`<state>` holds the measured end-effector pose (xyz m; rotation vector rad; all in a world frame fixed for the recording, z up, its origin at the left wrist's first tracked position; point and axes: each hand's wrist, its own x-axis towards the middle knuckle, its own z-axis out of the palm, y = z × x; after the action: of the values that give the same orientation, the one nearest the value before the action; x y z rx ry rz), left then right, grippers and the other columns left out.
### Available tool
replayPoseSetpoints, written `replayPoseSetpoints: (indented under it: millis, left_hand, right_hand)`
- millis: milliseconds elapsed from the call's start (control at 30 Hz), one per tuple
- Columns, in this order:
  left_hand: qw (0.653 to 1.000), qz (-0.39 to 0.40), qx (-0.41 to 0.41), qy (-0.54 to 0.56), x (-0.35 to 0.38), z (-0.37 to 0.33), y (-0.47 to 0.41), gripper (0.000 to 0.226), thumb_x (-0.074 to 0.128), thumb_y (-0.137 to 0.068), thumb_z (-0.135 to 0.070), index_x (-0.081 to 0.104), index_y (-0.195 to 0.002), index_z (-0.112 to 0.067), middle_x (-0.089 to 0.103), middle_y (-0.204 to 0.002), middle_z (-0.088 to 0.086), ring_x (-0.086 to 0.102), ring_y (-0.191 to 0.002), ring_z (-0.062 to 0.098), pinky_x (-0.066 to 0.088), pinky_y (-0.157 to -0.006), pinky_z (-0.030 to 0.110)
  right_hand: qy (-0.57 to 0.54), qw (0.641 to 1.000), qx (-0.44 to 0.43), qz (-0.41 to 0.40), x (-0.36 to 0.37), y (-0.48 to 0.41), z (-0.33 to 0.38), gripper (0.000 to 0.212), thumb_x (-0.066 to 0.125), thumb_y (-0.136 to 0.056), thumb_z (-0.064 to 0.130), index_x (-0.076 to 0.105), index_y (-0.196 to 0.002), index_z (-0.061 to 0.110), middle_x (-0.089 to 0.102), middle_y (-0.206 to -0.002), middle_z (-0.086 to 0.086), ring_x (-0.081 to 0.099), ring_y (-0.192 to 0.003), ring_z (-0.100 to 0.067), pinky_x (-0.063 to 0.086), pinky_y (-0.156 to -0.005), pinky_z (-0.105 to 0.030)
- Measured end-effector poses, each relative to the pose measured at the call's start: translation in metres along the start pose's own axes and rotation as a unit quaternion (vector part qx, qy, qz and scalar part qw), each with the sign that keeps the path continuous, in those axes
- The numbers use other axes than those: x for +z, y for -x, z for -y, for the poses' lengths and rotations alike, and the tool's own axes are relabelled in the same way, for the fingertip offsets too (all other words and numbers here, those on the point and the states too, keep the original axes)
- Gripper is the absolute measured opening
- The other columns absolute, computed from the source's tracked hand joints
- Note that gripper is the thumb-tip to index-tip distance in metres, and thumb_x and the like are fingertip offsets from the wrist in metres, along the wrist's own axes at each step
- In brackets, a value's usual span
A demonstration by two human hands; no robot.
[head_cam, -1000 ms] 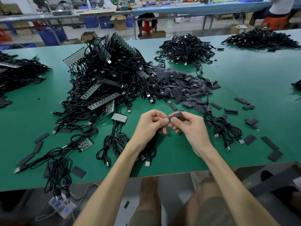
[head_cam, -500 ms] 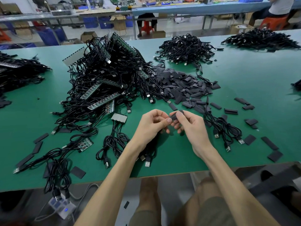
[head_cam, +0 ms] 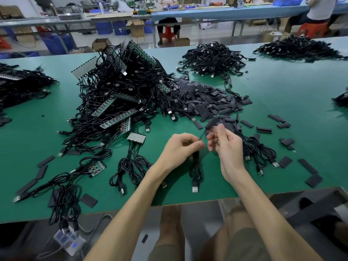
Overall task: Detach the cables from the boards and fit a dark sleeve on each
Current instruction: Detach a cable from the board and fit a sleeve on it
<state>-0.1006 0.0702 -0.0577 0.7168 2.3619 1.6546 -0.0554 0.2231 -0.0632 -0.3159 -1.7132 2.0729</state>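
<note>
Hands have drawn slightly apart above the bench [head_cam: 286, 87]. The right hand [head_cam: 227, 147] now lifts the dark sleeve [head_cam: 211, 123], pinched at its fingertips. The left hand [head_cam: 178, 149] pinches the cable [head_cam: 195, 166] running up toward it. The fitting looks begun, not finished.

A single wide-angle view sits at the person's head height and faces forward and down across the green desk [head_cam: 293, 95]. It hangs close above the left hand [head_cam: 178, 150] and right hand [head_cam: 227, 147], with the person's knees [head_cam: 170, 221] at the bottom edge and a farther desk [head_cam: 226, 14] along the top.
</note>
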Motion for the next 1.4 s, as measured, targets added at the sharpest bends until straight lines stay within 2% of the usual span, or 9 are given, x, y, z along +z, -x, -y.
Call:
replayPoseSetpoints:
  millis: [233,467,667,833,967,1033,1200,1267,1400]
  left_hand:
    - [0.961,0.013,-0.058,0.269,0.001,-0.037,-0.017,0.015,0.064,-0.099,-0.013,0.072,-0.097,-0.001,0.068,-0.068,0.007,0.058,-0.057,0.015,0.053,-0.060,0.021]
    - [0.954,0.059,-0.100,0.275,0.047,-0.077,-0.053,0.025,0.065,-0.099,-0.012,0.067,-0.108,0.011,0.074,-0.078,0.018,0.071,-0.060,0.014,0.060,-0.065,0.020]
    - [0.973,0.040,-0.100,0.202,0.065,-0.074,-0.063,0.035,0.064,-0.099,-0.007,0.056,-0.127,0.012,0.073,-0.090,0.013,0.076,-0.093,0.035,0.062,-0.087,0.042]
    - [0.979,-0.022,-0.049,0.194,0.056,-0.070,-0.049,0.027,0.057,-0.100,0.001,0.059,-0.127,0.005,0.068,-0.102,0.009,0.075,-0.088,0.030,0.064,-0.074,0.039]
    - [0.991,-0.095,-0.008,0.090,0.031,-0.058,-0.028,0.024,0.055,-0.097,0.000,0.071,-0.110,-0.014,0.075,-0.094,0.002,0.074,-0.076,0.017,0.060,-0.063,0.033]
    - [0.989,-0.147,0.001,-0.031,0.010,-0.049,-0.018,0.029,0.055,-0.093,0.002,0.071,-0.107,-0.017,0.072,-0.104,0.002,0.069,-0.083,0.012,0.058,-0.078,0.032]
    - [0.874,-0.248,-0.123,-0.399,-0.050,-0.015,0.004,0.024,0.055,-0.097,-0.008,0.058,-0.121,-0.005,0.050,-0.129,0.016,0.043,-0.119,0.032,0.033,-0.103,0.042]
    - [0.843,-0.238,-0.198,-0.439,-0.065,-0.008,0.011,0.022,0.052,-0.097,-0.010,0.051,-0.117,0.000,0.041,-0.133,0.021,0.036,-0.123,0.039,0.029,-0.104,0.050]
    - [0.845,-0.232,-0.220,-0.430,-0.070,-0.005,0.014,0.017,0.053,-0.098,-0.007,0.046,-0.112,-0.001,0.035,-0.133,0.024,0.033,-0.121,0.041,0.033,-0.094,0.046]
  right_hand:
    - [0.094,0.994,0.006,0.055,0.007,0.001,-0.003,0.024,0.056,-0.104,0.015,0.073,-0.087,0.020,0.072,-0.070,0.009,0.060,-0.061,-0.002,0.044,-0.054,-0.016]
    - [0.197,0.979,0.002,0.056,0.008,0.001,-0.001,0.025,0.053,-0.093,-0.001,0.060,-0.075,0.014,0.063,-0.057,0.005,0.054,-0.051,-0.012,0.041,-0.048,-0.025]
    - [0.202,0.979,-0.008,0.042,0.005,0.000,-0.001,0.033,0.050,-0.094,-0.004,0.056,-0.078,0.025,0.064,-0.071,0.006,0.059,-0.064,-0.012,0.047,-0.054,-0.028]
    - [0.203,0.977,-0.019,0.058,0.005,0.002,-0.002,0.033,0.051,-0.089,-0.002,0.062,-0.070,0.022,0.068,-0.062,0.004,0.059,-0.055,-0.009,0.044,-0.049,-0.024]
    - [0.190,0.978,-0.027,0.081,0.005,0.005,0.001,0.037,0.054,-0.097,0.000,0.067,-0.072,0.024,0.065,-0.055,0.010,0.053,-0.048,-0.002,0.039,-0.048,-0.014]
    - [0.174,0.981,-0.024,0.088,0.005,0.004,0.002,0.030,0.056,-0.100,0.003,0.073,-0.084,0.021,0.069,-0.066,0.006,0.058,-0.056,-0.004,0.045,-0.052,-0.018]
    - [0.166,0.981,-0.016,0.095,0.002,0.004,0.000,0.020,0.055,-0.102,0.006,0.074,-0.099,0.014,0.071,-0.078,-0.002,0.061,-0.061,-0.004,0.049,-0.057,-0.019]
    - [0.174,0.980,-0.014,0.096,0.003,0.004,0.000,0.018,0.056,-0.103,0.009,0.074,-0.101,0.015,0.072,-0.081,-0.003,0.062,-0.063,-0.004,0.050,-0.059,-0.020]
    - [0.180,0.979,-0.012,0.098,0.003,0.003,-0.001,0.017,0.058,-0.102,0.011,0.074,-0.101,0.016,0.073,-0.081,-0.002,0.063,-0.064,-0.004,0.051,-0.060,-0.021]
